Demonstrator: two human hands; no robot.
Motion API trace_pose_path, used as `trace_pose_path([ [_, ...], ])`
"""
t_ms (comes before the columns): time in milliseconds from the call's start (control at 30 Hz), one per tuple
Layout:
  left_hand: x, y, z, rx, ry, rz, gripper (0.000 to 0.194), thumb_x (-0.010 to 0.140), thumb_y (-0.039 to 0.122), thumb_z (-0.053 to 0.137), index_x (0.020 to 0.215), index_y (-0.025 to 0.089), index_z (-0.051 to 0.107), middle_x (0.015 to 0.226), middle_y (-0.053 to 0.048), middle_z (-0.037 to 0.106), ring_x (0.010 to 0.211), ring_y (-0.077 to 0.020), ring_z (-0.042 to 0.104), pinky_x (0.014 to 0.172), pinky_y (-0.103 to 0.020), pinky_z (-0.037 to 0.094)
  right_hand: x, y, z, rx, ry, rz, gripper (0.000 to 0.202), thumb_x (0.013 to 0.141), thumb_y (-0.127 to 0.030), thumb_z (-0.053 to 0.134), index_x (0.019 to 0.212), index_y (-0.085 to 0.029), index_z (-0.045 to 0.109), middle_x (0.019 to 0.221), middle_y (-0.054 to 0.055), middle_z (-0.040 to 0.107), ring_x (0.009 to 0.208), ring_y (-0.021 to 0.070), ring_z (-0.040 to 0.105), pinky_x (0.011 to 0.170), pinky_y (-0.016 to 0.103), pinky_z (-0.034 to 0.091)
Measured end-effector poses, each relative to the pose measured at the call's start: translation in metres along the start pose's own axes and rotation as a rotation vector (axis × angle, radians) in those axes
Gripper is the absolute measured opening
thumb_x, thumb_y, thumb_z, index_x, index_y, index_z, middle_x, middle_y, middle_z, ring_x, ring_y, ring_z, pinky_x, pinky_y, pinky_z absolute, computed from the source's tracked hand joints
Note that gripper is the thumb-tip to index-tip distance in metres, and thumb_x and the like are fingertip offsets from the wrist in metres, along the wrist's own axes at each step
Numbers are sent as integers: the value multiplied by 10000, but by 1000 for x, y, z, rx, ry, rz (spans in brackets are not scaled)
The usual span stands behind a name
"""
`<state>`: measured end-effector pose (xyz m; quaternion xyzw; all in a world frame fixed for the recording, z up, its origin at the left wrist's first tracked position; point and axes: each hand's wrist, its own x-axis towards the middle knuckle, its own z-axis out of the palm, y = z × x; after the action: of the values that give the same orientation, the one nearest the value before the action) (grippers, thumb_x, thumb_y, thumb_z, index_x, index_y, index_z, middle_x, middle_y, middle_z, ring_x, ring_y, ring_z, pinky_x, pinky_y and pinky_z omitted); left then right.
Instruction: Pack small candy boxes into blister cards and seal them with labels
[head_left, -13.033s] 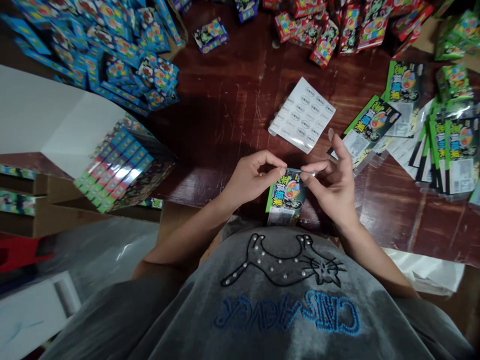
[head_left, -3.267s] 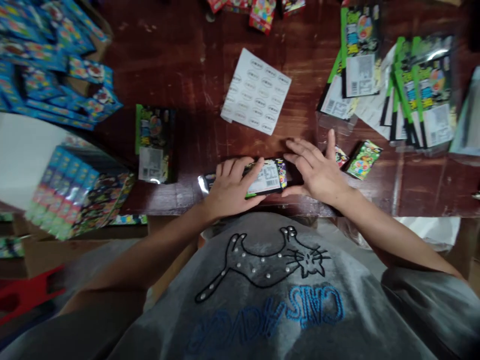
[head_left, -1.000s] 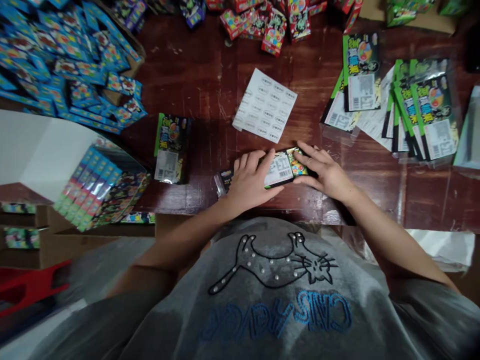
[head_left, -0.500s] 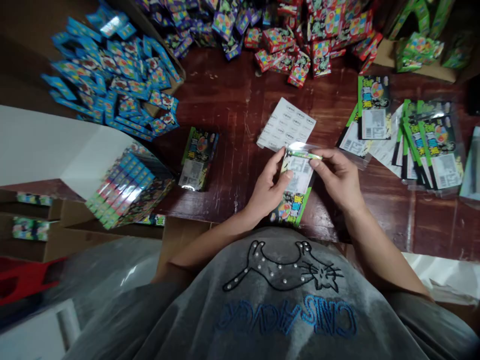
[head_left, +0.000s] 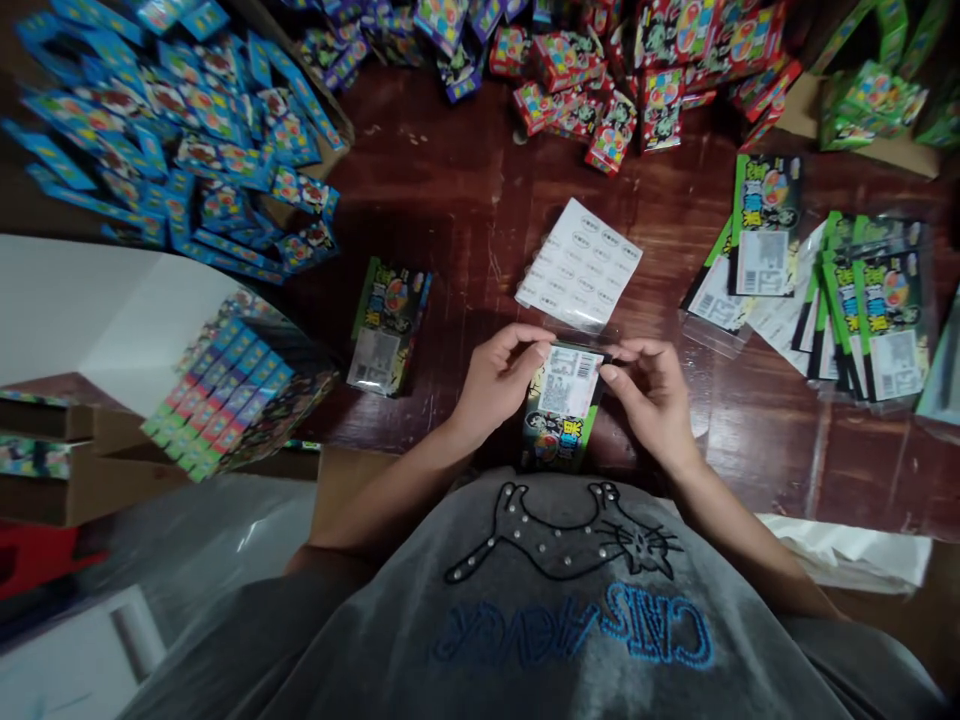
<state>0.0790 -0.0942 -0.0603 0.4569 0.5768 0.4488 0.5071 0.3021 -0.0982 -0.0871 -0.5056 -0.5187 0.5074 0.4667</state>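
Site: packing workspace, likely a small workshop. Evidence: dark red tabletop [head_left: 465, 190] bearing sorted heaps of small candy boxes: blue boxes [head_left: 202, 150], purple boxes [head_left: 450, 35], red boxes [head_left: 611, 130], green boxes [head_left: 870, 105]. Also noted: sticker sheet [head_left: 581, 265], printed black-and-green packets [head_left: 892, 320] in clear plastic, open cardboard cartons [head_left: 105, 470] at left, one carton [head_left: 225, 385] packed in neat colour rows.

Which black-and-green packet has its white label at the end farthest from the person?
The packet pinched between left hand and right hand; the other packets show theirs at the near end.
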Motion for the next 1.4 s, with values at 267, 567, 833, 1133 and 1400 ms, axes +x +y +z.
trace_pose_path([
  [267, 7, -1, -4, -46, -85, 9, 157, 972, 368, 766, 1017, 218, 777, 1235, -56, 816, 1147, -194, 751, 1008, -337, 582, 8, -12, 0, -157, -106, -94, 143, 1015, -352, 748, 1138, -308, 805, 1265, 34, 816, 1202, 206, 762, 1113, 450, 605],
  [567, 14, 12, -18, 42, -227, -1, 224, 951, 414, 779, 1031, 205, 792, 1169, -70, 824, 1043, -188, 759, 912, -333, 608, 24, -34, -3, -155, -234, -22, 127, 961, -405, 805, 1043, -318, 846, 1127, 14, 858, 1073, 219, 800, 1054, 471, 644],
  [833, 22, 27, -20, 129, -157, -58, 190, 901, 356, 794, 929, 169, 803, 921, -40, 815, 837, -159, 719, 777, -286, 561, 50, -39, 3, 71, -249, 346, 293, 797, -482, 946, 890, -229, 829, 879, 0, 820, 718, 129, 720, 717, 295, 661],
  [1133, 24, 3, -24, 81, -246, 11, 197, 889, 367, 822, 982, 194, 811, 1031, -71, 846, 920, -183, 779, 860, -338, 604, 111, -55, -26, -342, -789, -223, 197, 960, -489, 792, 1048, -339, 886, 1289, 34, 834, 1202, 265, 783, 1093, 504, 617],
  [1400, 41, -11, -9, 100, -260, 119, 93, 899, 279, 831, 950, 205, 806, 1247, -115, 813, 1157, -222, 777, 1093, -443, 581, 271, -64, 50, -775, -1164, -692, 555, 831, -239, 858, 1366, -364, 778, 1434, -3, 760, 1284, 318, 668, 1195, 596, 460],
])
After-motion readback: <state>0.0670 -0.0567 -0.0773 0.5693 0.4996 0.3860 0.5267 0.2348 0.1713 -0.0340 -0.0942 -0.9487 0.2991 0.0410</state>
